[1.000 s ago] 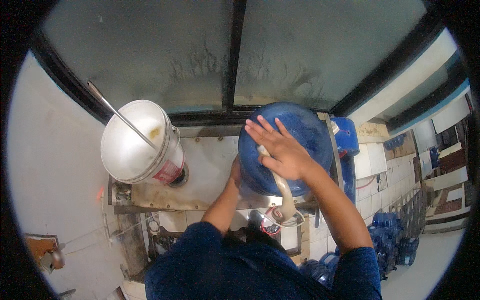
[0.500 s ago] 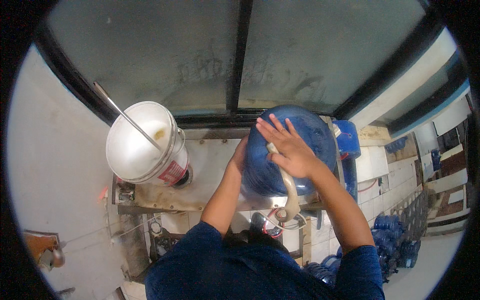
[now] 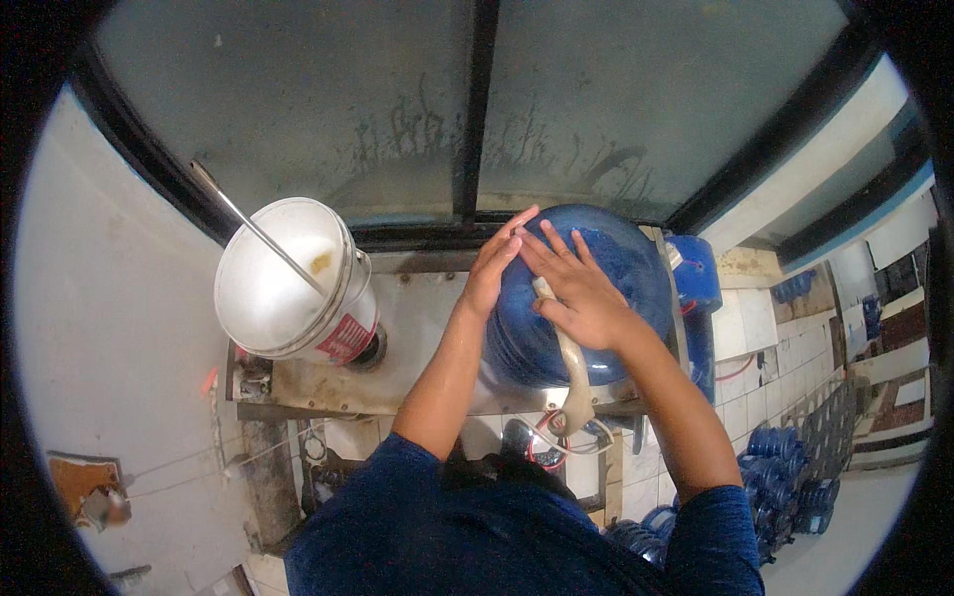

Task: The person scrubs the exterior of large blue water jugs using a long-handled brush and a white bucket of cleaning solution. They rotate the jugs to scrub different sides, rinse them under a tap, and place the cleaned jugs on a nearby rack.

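Observation:
A large round blue water jug (image 3: 636, 263) stands on the metal-topped bench in front of me. My right hand (image 3: 586, 301) lies on its upper face, fingers spread flat and nothing gripped in them. Beside the thumb of that hand, a long beige curved piece (image 3: 572, 363), like a handle, runs across the jug toward me; its exact kind I cannot make out. At the jug's upper left edge is my left hand (image 3: 487, 273), fingers stretched out, their tips meeting the right hand's fingertips.
A white bucket (image 3: 243, 323) on the bench's left leans toward me, a metal rod (image 3: 260, 233) standing in it. The metal bench top (image 3: 427, 343) ends at a dark-framed window (image 3: 397, 238). Blue jugs (image 3: 770, 467) are piled on the floor at lower right.
My left hand has moved up from the jug's left side to its upper edge, its fingertips now meeting the right hand's. My right hand has barely moved.

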The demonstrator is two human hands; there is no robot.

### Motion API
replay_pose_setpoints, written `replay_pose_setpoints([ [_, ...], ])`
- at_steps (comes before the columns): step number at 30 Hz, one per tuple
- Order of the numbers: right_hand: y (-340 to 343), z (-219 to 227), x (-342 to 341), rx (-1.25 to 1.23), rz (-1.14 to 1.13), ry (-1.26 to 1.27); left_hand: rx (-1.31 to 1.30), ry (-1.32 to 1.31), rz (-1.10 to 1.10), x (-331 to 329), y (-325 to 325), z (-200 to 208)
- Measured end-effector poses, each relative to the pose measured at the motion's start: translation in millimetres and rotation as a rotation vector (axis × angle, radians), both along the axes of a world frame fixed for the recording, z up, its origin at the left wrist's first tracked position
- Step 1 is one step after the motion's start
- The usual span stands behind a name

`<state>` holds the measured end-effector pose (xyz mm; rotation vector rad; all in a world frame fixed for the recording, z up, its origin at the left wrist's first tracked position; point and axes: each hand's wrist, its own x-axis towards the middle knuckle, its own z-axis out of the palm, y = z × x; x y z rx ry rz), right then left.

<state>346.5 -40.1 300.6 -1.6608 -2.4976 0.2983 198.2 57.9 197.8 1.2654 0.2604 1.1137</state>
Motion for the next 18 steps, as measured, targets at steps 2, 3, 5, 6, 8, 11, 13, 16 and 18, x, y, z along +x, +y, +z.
replay_pose_setpoints([
  [2,-2,4,1,-0.01,-0.007,0.011,0.017,-0.018,-0.147,3,13,-5],
  [3,-3,4,1,-0.005,0.012,0.027,-0.124,0.076,-0.181,4,14,-21],
  [5,-5,4,3,0.003,0.045,0.05,-0.408,0.257,-0.254,12,12,-64],
  [6,-8,6,3,0.008,0.058,0.054,-0.504,0.271,-0.289,14,10,-82],
  [8,-8,5,5,0.006,0.08,0.061,-0.653,0.234,-0.342,17,8,-122],
  [11,-9,5,8,0.007,0.145,0.097,-0.796,0.14,-0.29,19,-10,-174],
  [13,-12,5,15,0.002,0.159,0.113,-0.86,0.092,-0.25,25,-23,-194],
  [16,-14,2,18,0.011,0.15,0.112,-0.911,0.04,-0.189,24,-28,-208],
  [18,-8,-1,18,0.045,0.076,0.097,-0.945,-0.005,-0.118,25,-45,-211],
])
